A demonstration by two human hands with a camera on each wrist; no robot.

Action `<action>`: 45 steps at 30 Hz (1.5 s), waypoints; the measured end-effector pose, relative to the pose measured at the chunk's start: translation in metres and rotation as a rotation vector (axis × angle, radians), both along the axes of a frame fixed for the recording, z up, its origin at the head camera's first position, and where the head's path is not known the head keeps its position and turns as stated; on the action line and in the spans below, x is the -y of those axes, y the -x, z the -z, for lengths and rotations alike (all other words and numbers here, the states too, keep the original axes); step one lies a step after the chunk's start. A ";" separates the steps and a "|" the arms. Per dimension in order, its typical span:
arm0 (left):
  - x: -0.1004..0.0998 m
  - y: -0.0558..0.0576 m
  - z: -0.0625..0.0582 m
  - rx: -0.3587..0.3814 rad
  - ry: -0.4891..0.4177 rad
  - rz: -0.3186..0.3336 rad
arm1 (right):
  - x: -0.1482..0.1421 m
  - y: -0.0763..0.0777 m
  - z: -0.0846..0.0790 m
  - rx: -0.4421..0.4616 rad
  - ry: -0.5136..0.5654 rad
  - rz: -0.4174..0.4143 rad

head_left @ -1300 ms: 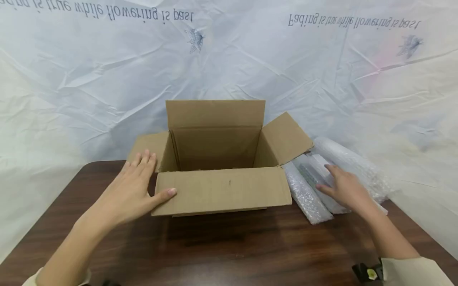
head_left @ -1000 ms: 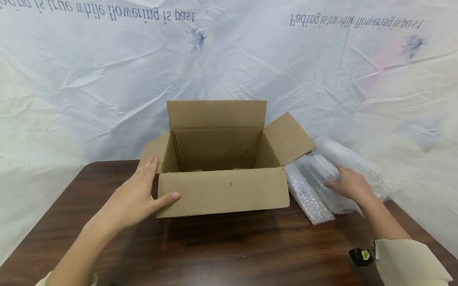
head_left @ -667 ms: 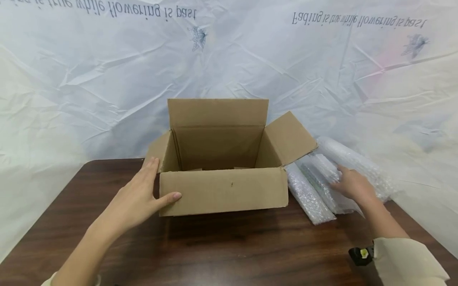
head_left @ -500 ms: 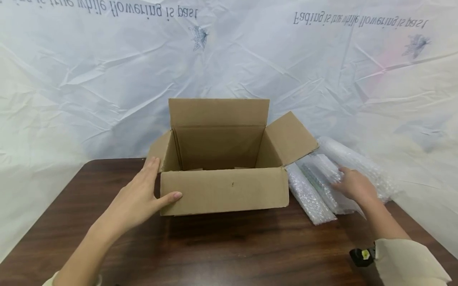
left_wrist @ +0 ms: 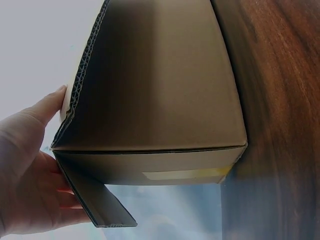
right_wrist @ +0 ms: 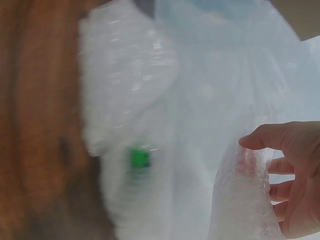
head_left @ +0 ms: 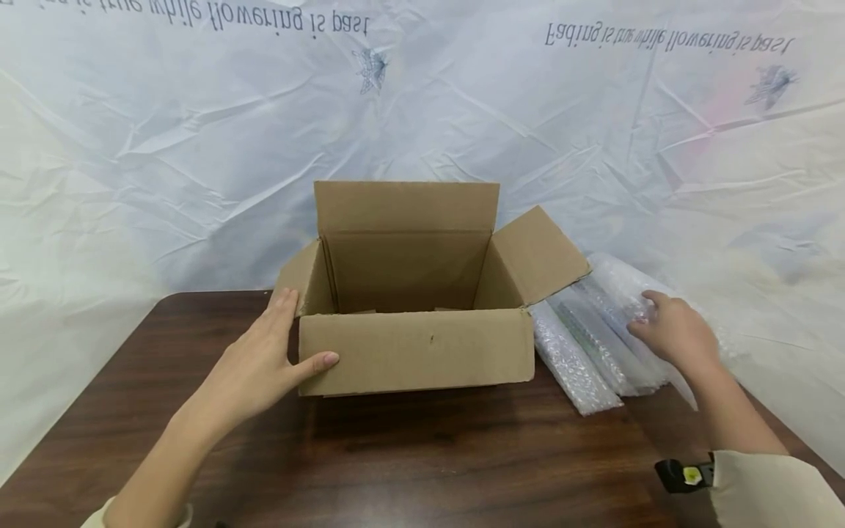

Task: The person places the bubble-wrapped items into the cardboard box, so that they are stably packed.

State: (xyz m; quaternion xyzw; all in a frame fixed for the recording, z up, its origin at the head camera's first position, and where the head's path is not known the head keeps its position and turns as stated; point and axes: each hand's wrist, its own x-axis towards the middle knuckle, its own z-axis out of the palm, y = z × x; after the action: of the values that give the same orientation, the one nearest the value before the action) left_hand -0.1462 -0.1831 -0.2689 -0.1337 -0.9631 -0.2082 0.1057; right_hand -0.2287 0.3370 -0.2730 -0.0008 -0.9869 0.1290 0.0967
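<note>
An open cardboard box (head_left: 416, 352) stands in the middle of the table, flaps spread outward. My left hand (head_left: 260, 363) rests at its near left corner, fingers extended along the left flap (left_wrist: 97, 200) and thumb on the front flap. To the right of the box, my right hand (head_left: 683, 334) holds a piece of clear bubble wrap (right_wrist: 242, 205) between thumb and fingers. What that wrap contains, if anything, cannot be made out. Beside it lie more bubble-wrapped bundles (head_left: 571, 359); one shows a small green patch (right_wrist: 140, 157) through the plastic.
The dark wooden table (head_left: 409, 462) extends toward me in front of the box. Behind it hangs a creased pale cloth (head_left: 422, 110) with printed lettering. The box's right flap (head_left: 541, 253) reaches out over the wrapped bundles.
My right hand has closed on bubble wrap and shifted slightly right, and a loose plastic edge moved with it. My left fingers pushed the left flap inward, then stayed put.
</note>
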 end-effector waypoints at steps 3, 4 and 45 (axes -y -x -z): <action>0.000 0.000 0.000 -0.002 -0.001 0.000 | 0.004 -0.006 -0.013 -0.043 0.010 0.005; 0.000 0.000 0.000 -0.003 -0.002 0.000 | 0.005 -0.008 -0.018 -0.057 0.011 0.005; -0.003 -0.004 -0.002 0.016 -0.007 -0.007 | 0.190 -0.048 -0.113 -0.656 0.062 -0.499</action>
State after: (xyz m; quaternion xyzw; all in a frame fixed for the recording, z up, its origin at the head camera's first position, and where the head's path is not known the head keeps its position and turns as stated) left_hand -0.1426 -0.1798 -0.2673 -0.1281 -0.9637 -0.2121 0.0993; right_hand -0.1805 0.1465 -0.1595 0.2766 -0.8693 0.1715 0.3720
